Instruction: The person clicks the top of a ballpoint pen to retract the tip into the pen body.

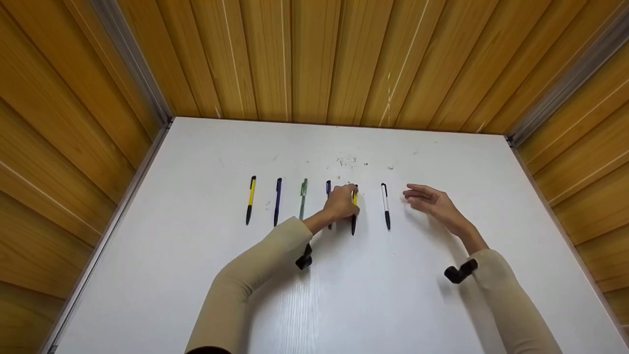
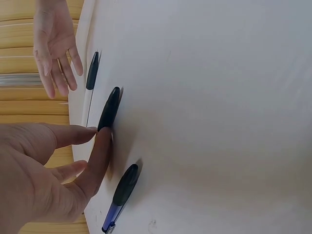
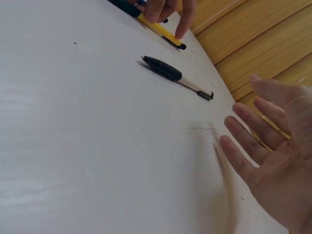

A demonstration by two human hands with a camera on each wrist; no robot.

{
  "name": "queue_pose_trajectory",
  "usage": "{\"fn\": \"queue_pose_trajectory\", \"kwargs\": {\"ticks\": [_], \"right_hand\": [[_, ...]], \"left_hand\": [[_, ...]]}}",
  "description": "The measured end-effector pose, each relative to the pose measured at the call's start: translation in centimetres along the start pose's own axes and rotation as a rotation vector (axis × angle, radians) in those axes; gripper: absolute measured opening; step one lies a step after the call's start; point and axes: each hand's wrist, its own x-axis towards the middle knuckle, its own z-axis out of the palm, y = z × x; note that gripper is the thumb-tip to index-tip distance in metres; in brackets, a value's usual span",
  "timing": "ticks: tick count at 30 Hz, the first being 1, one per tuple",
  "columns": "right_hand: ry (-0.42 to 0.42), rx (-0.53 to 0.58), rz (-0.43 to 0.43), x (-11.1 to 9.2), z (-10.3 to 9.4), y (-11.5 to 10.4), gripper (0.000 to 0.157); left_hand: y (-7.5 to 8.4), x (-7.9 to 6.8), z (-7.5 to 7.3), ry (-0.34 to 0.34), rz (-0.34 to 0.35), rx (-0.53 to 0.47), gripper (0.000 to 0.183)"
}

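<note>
In the head view my left hand (image 1: 341, 202) pinches a yellow-and-black pen (image 1: 354, 223) lying on the white table. Its thumb and fingers meet the barrel, as the right wrist view shows on the yellow part (image 3: 161, 30). Beneath that hand, partly hidden, is a purple pen (image 1: 328, 186) with a black grip. A white-and-black pen (image 1: 385, 205) lies just right of the pinched one. My right hand (image 1: 435, 204) hovers to the right of the white pen, its fingers extended and holding nothing.
Farther left in the row lie a green pen (image 1: 303, 189), a blue pen (image 1: 278, 201) and another yellow-and-black pen (image 1: 251, 199). Small dark marks (image 1: 347, 161) dot the white table (image 1: 147, 275) behind the row. Wood-look panels (image 1: 314, 59) border the table's back and sides.
</note>
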Motion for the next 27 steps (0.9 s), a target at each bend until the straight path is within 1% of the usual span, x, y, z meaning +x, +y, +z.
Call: {"fn": "queue_pose_trajectory", "kwargs": {"ticks": [3, 9, 11, 13, 16, 19, 22, 25, 27], "right_hand": [[-0.003, -0.005, 0.013, -0.3, -0.2, 0.4, 0.061], [0.012, 0.009, 0.028, -0.6, -0.4, 0.6, 0.059], [0.016, 0.015, 0.031, -0.7, -0.6, 0.5, 0.060], [0.016, 0.027, 0.034, -1.0, -0.7, 0.4, 0.062], [0.010, 0.033, 0.030, -1.4, -1.1, 0.4, 0.062], [0.014, 0.034, 0.029, -1.7, -1.6, 0.6, 0.062], [0.024, 0.034, 0.033, -1.9, -2.0, 0.6, 0.061], [0.032, 0.032, 0.035, -2.4, -2.2, 0.6, 0.062], [0.039, 0.034, 0.034, -2.8, -2.4, 0.6, 0.062]], "left_hand": [[0.0, -0.1, -0.1, -0.007, 0.008, 0.000, 0.050], [0.1, 0.1, -0.6, 0.007, 0.044, -0.014, 0.046], [0.3, 0.2, -0.7, 0.008, 0.067, -0.050, 0.044], [0.6, 0.4, -0.8, 0.011, 0.106, -0.094, 0.042], [1.2, 0.6, -0.8, -0.005, 0.158, -0.173, 0.041], [2.0, 0.9, -0.4, -0.034, 0.185, -0.236, 0.042], [2.8, 1.3, 0.1, -0.051, 0.191, -0.260, 0.043], [3.5, 1.8, 1.0, -0.058, 0.176, -0.265, 0.044], [4.0, 2.2, 1.5, -0.067, 0.160, -0.243, 0.044]]}}
